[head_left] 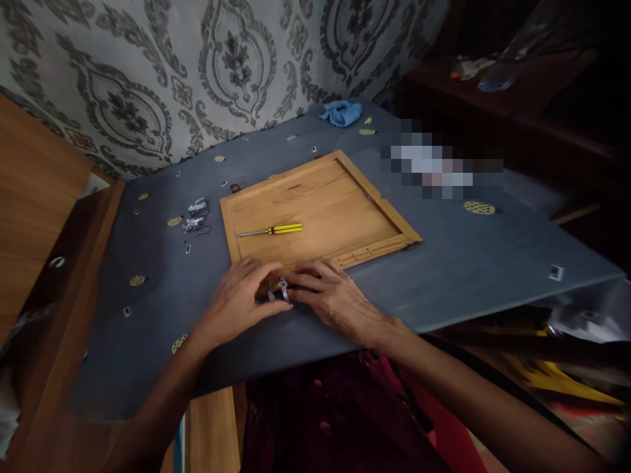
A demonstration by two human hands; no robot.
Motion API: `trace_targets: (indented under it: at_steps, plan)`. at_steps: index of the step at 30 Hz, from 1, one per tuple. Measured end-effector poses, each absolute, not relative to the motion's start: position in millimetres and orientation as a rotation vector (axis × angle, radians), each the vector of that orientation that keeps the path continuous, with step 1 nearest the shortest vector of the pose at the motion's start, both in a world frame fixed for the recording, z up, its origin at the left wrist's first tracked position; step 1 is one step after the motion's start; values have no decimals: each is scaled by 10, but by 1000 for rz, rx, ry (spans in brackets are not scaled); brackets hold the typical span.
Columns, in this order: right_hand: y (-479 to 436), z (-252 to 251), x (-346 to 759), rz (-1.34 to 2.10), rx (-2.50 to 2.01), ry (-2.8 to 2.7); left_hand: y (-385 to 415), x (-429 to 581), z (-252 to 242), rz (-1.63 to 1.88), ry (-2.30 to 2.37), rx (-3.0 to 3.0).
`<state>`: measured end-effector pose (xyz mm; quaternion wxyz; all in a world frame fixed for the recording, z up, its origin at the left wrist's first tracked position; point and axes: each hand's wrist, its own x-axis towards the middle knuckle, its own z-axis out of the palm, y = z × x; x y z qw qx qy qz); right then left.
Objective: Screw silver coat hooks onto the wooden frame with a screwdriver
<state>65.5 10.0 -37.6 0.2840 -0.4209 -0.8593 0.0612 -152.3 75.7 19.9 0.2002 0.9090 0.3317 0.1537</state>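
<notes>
A wooden cabinet door (315, 203) with a raised frame lies flat on the cloth-covered table. At its near edge, a silver metal hinge (283, 289) stands between my two hands. My left hand (241, 295) curves around the hinge from the left, its thumb at the near side and its fingers on the frame. From the right, the fingers of my right hand (332, 299) touch the hinge, with the other fingers resting over the frame edge. A yellow-and-black screwdriver (286, 228) lies on the door panel, its shaft pointing left.
Several loose metal hinges (196, 217) lie left of the door. A crumpled blue cloth (341, 113) sits near the patterned wall (236, 59). Wooden furniture (44, 217) borders the table (444, 282) on the left; a dark cabinet (493, 108) stands at the right back. One area is pixelated.
</notes>
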Motion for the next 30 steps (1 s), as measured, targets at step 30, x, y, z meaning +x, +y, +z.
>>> trace_targets:
  at_steps: [30]
  plan:
    - [109, -393, 646, 87, -1097, -2253, 555, -1434, -53, 571, 1195, 2385]
